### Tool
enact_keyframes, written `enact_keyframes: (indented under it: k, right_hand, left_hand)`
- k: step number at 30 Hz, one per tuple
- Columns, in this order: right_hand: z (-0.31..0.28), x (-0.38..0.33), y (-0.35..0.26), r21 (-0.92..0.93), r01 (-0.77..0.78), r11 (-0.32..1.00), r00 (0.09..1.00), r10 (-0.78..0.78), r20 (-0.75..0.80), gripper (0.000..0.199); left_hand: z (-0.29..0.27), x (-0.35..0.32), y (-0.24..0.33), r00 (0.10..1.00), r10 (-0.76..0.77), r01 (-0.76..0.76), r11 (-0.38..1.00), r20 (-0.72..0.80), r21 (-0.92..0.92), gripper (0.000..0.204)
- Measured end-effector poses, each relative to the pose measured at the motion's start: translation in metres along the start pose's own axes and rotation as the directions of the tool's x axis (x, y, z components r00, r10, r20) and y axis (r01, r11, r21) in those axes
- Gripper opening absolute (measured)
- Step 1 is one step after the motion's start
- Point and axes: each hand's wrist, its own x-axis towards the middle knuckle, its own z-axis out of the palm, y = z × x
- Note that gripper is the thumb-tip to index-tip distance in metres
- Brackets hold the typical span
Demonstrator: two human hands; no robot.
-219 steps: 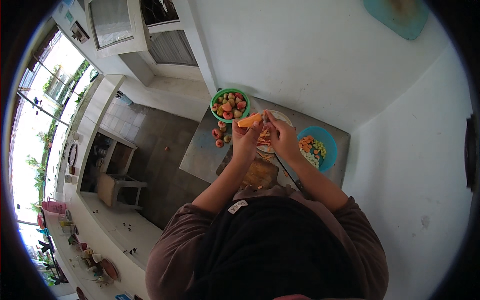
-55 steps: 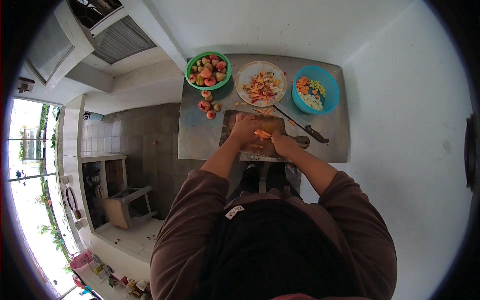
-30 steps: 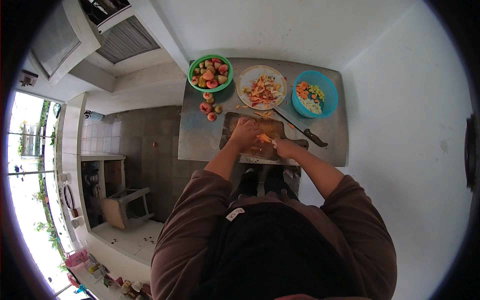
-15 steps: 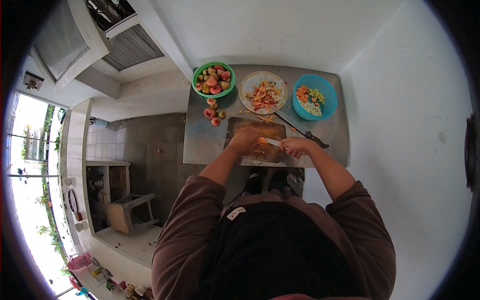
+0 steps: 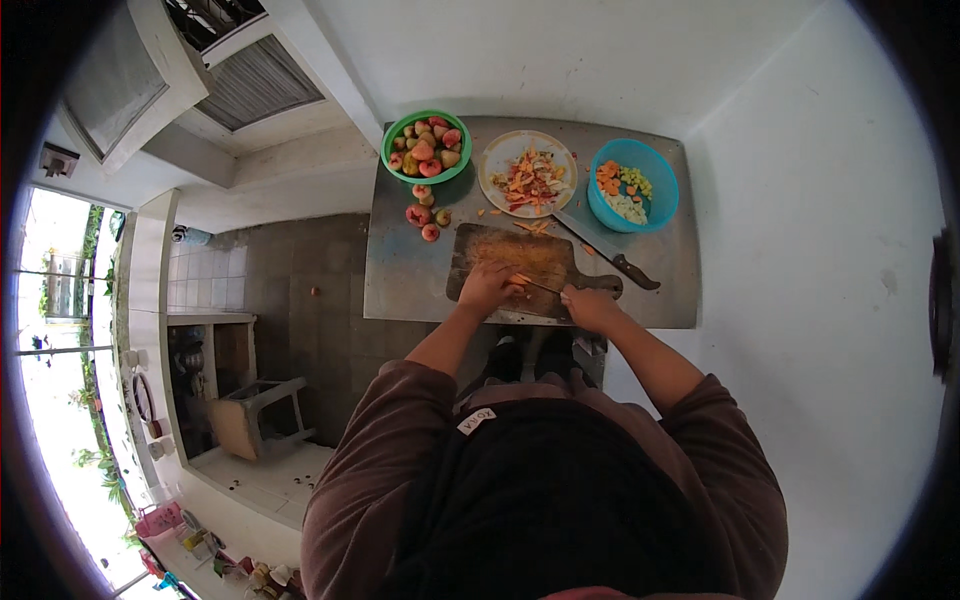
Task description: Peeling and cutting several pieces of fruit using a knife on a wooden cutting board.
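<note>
Metal table (image 5: 405, 280) beside white wall (image 5: 560, 60) — carrot (image 5: 518, 281) on wooden cutting board (image 5: 510, 243), left hand (image 5: 489, 288) clamped over it; right hand (image 5: 592, 309) gripping small knife (image 5: 543, 287) — blade against carrot.

On my remote feed I see a small white label (image 5: 476, 420) bearing a row of dark capital letters (image 5: 479, 419), at the upper left edge of the black garment (image 5: 565, 490)
</note>
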Motion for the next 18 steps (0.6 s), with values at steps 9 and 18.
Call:
enact_keyframes:
  k: [9, 18]
  right_hand:
    - [0.001, 0.0, -0.028, -0.077, -0.059, 0.995, 0.997, 0.062, 0.034, 0.017]
    - [-0.005, 0.021, -0.031, -0.051, -0.153, 0.987, 0.977, 0.159, 0.143, 0.018]
  left_hand:
    - [-0.017, 0.002, -0.02, 0.989, -0.128, 0.126, 0.992, -0.07, -0.029, 0.036]
    - [-0.03, 0.009, -0.015, 0.999, -0.047, 0.044, 0.99, 0.02, 0.131, 0.037]
